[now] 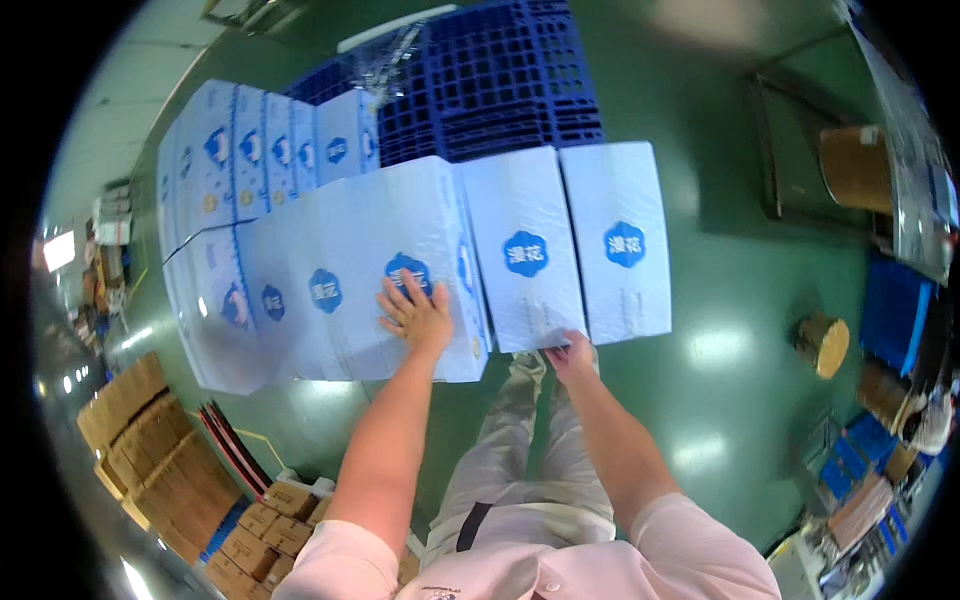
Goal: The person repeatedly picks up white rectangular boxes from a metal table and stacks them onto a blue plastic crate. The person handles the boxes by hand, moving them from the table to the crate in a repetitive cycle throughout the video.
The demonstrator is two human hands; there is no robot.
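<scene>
Pale white-blue cartons with blue cloud-shaped emblems stand packed in a row on the near part of a blue plastic pallet. Resting flat on top of one carton, my left hand has its fingers spread over the emblem. My right hand grips the lower near edge of the adjacent carton, fingers partly hidden beneath it. Another carton sits at the right end of the row, with a narrow gap between the two.
Taller cartons stack up at the left. Clear film lies on the pallet's far side. Brown boxes and flattened cardboard are low left. At the right are a metal frame, a round brown object and a blue bin.
</scene>
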